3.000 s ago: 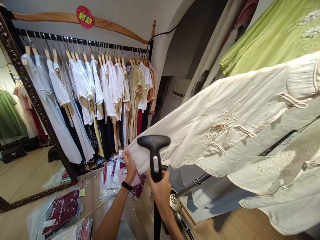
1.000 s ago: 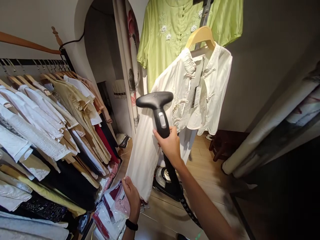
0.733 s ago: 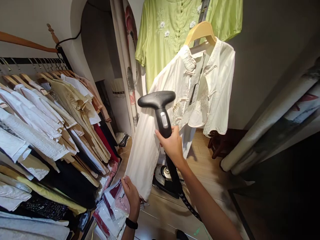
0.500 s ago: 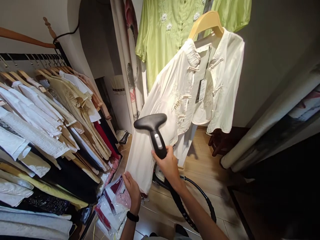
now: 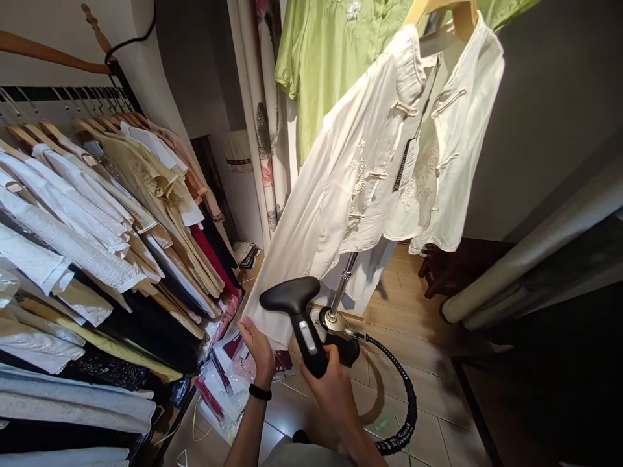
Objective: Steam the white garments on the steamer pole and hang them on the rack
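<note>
In the head view, the white jacket (image 5: 335,188) is hanging open from a light wooden hanger (image 5: 466,21), in front of a green top (image 5: 324,84). One of its sleeves is stretching down and toward the left of the view, where the left hand (image 5: 259,350) is holding it by the end; the fingers are pinching the fabric at the edge, though partly hidden by it. A black band (image 5: 259,392) is circling the left wrist.

The right hand (image 5: 331,386) is gripping the black steamer (image 5: 292,295), its fingers wrapping around the handle just below a silver button (image 5: 307,336). The steamer's T-shaped head is overlapping the lower part of the sleeve, near the left hand; whether it is touching the cloth cannot be told.

A paper tag (image 5: 405,165) is dangling inside the jacket's open front. Below the jacket, a metal pole (image 5: 343,285) is rising from a base on the wooden floor (image 5: 438,370), and a dark hose (image 5: 406,383) is curving away from it. Bagged garments (image 5: 224,389) are lying beneath the left hand, while hanging clothes (image 5: 121,214) are filling a rack at the left.
</note>
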Demonstrator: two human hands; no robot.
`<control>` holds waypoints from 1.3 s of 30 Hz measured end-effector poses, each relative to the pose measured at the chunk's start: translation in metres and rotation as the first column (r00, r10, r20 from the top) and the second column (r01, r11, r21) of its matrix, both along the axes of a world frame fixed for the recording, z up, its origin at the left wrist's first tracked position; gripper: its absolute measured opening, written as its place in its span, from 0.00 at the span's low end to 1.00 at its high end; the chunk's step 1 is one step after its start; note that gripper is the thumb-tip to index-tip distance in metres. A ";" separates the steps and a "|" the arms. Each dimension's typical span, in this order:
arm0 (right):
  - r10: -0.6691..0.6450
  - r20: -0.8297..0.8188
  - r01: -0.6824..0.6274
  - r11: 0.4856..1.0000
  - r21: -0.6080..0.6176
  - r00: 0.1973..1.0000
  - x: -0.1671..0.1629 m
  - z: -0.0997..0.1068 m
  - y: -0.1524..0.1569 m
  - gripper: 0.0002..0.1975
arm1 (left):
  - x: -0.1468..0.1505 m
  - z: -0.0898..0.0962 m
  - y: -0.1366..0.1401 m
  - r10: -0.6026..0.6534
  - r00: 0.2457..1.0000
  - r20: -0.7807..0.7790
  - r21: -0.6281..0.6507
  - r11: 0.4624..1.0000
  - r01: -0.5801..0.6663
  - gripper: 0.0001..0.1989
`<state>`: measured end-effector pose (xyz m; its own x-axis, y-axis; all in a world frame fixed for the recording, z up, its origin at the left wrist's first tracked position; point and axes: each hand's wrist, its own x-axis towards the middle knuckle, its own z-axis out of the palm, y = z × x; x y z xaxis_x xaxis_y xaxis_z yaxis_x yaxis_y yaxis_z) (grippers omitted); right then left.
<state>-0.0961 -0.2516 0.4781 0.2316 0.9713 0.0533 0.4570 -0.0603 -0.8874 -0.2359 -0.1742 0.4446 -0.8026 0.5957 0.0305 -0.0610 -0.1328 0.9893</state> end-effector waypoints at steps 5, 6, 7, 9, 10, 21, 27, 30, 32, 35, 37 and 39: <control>0.010 -0.033 -0.009 1.000 0.029 0.999 -0.005 -0.013 -0.009 0.17 | -0.006 -0.001 0.004 0.012 0.999 -0.040 0.038 0.999 -0.011 0.19; 0.015 -0.042 -0.013 0.999 0.033 0.999 -0.005 -0.012 -0.010 0.16 | -0.006 -0.001 0.004 0.015 0.999 -0.050 0.036 0.999 -0.013 0.20; 0.017 -0.049 -0.016 0.999 0.034 0.999 -0.006 -0.011 -0.009 0.16 | -0.006 -0.001 0.004 0.016 0.998 -0.058 0.034 0.999 -0.014 0.20; 0.022 -0.057 -0.020 0.999 0.032 0.998 -0.008 -0.004 -0.007 0.16 | -0.006 0.000 0.003 0.014 0.997 -0.069 0.030 0.999 -0.012 0.20; 0.029 -0.057 -0.028 0.999 0.031 0.998 -0.009 0.000 -0.005 0.17 | -0.006 0.000 0.002 0.013 0.997 -0.076 0.028 1.000 -0.011 0.20; -0.010 -0.012 0.011 0.994 0.107 1.000 -0.010 0.063 0.039 0.21 | -0.001 0.005 -0.010 -0.030 0.986 -0.165 -0.021 0.999 0.027 0.19; -0.061 0.046 0.045 0.956 0.289 0.997 0.002 0.113 0.085 0.24 | 0.004 0.001 -0.021 -0.084 0.981 -0.174 -0.027 0.996 0.081 0.22; -0.111 0.046 0.085 0.920 0.384 0.993 0.015 0.144 0.108 0.26 | 0.004 -0.001 -0.025 -0.100 0.981 -0.168 -0.027 0.995 0.097 0.23; -0.142 0.045 0.110 0.897 0.428 0.989 0.024 0.167 0.121 0.26 | 0.003 -0.002 -0.026 -0.114 0.980 -0.162 -0.033 0.993 0.111 0.23; -0.188 0.036 0.149 0.868 0.475 0.981 0.037 0.198 0.136 0.26 | 0.003 -0.003 -0.028 -0.132 0.981 -0.145 -0.035 0.991 0.128 0.23; -0.219 0.024 0.180 0.855 0.487 0.975 0.044 0.212 0.140 0.26 | 0.003 -0.004 -0.029 -0.135 0.981 -0.136 -0.033 0.991 0.132 0.23; -0.237 0.010 0.203 0.851 0.485 0.971 0.047 0.218 0.140 0.26 | 0.003 -0.005 -0.030 -0.135 0.981 -0.136 -0.032 0.991 0.132 0.24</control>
<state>-0.0488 -0.1113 0.6962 0.4152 0.7462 0.5205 0.5419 0.2567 -0.8003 -0.2325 -0.2044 0.4398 -0.7050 0.6989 0.1202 0.0606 -0.1095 0.9921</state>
